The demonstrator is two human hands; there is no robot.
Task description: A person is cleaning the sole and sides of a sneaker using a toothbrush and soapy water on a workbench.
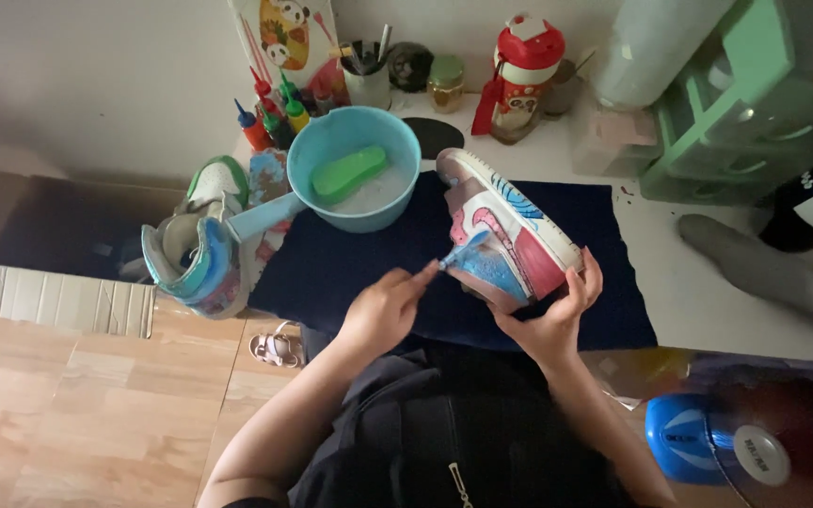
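My right hand [555, 315] grips a painted sneaker [505, 230] from below, tilted on its side over a dark blue cloth [350, 268]. The sneaker is white with pink, red and blue patches. My left hand [383, 309] holds a small blue brush [461, 254] whose tip touches the shoe's blue patch. A second painted sneaker [201, 246] stands at the table's left edge.
A light blue basin [355, 179] with water and a green insole sits behind the cloth. Paint bottles [270, 118], a brush cup [367, 80], jars and a red-capped bottle [519, 80] line the wall. A green rack [755, 113] stands right, a cardboard box [58, 254] left.
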